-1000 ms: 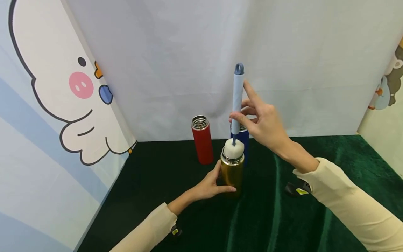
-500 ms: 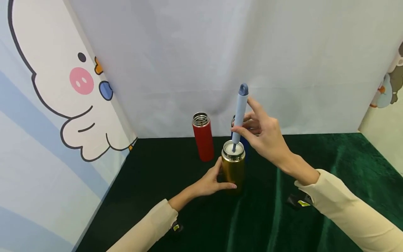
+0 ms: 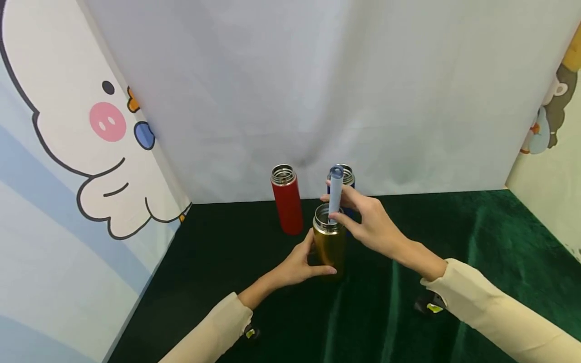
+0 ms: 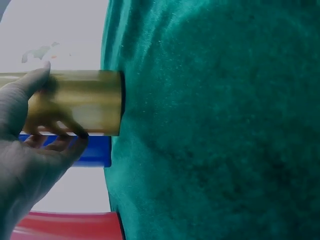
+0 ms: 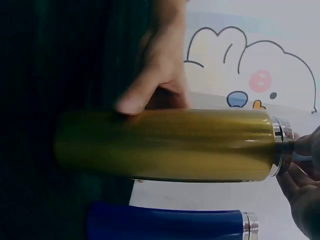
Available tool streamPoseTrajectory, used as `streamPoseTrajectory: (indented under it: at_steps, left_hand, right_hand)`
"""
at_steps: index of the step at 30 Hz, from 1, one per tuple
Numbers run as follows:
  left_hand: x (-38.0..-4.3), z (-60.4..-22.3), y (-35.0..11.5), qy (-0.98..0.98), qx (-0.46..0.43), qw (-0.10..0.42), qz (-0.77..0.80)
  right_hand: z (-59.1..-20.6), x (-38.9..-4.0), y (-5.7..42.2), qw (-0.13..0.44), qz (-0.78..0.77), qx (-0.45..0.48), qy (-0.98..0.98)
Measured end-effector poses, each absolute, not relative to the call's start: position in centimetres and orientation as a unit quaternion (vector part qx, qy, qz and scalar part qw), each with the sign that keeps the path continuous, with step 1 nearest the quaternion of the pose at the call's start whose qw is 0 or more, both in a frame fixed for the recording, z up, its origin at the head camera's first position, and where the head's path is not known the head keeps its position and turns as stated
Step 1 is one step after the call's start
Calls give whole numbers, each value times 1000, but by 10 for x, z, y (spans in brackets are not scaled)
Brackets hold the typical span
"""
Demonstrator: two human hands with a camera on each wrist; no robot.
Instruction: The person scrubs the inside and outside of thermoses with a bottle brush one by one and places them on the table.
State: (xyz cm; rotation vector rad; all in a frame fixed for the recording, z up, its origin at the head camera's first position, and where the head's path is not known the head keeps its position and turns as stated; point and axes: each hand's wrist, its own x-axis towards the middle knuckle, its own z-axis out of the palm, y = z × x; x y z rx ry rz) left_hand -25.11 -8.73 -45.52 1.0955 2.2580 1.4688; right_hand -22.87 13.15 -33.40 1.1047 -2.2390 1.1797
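A gold metal bottle (image 3: 329, 247) stands upright on the dark green cloth, its mouth uncovered. My left hand (image 3: 295, 263) grips it from the left side, thumb in front; the left wrist view shows the fingers curled round the gold bottle (image 4: 95, 100). Inside the mouth is a bottle brush (image 3: 335, 194) with a pale blue handle and a loop on top. Its sponge head is hidden within the bottle. My right hand (image 3: 369, 222) pinches the handle low, right at the rim. In the right wrist view, fingertips (image 5: 302, 146) show close beside the steel neck.
A red bottle (image 3: 288, 206) without a lid stands behind and to the left. Just behind the gold one is a blue bottle (image 3: 348, 176), partly hidden by the right hand. A pale curtain (image 3: 254, 101) hangs along the back edge of the green cloth (image 3: 436, 227).
My right hand has pushed the brush down, so the white sponge has gone from above the rim to inside the bottle and most of the handle is lower. My left hand keeps its hold.
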Motion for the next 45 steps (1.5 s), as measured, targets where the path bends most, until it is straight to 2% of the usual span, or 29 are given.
streamPoseTrajectory:
  at_steps: [5, 9, 16, 20, 30, 36, 45]
  left_hand:
    - [-249, -463, -85, 783, 373, 130, 481]
    - [-244, -467, -83, 782, 364, 111, 494]
    - [-231, -457, -92, 803, 336, 30, 491]
    - [-227, -450, -104, 823, 323, 2, 467]
    - [-215, -451, -122, 881, 302, -108, 349]
    - [-211, -451, -120, 885, 282, -83, 361]
    - [-212, -450, -116, 880, 293, -51, 369]
  right_hand:
    - [-343, -227, 140, 131, 493, 398, -763]
    - [-343, -226, 147, 101, 513, 393, -756]
    - [-339, -222, 157, 143, 535, 345, -758]
    - [-333, -219, 163, 152, 602, 320, -716]
    - [-324, -212, 174, 190, 725, 337, -569]
    - [-345, -215, 171, 207, 736, 331, -553]
    - [-379, -210, 162, 169, 667, 336, -644]
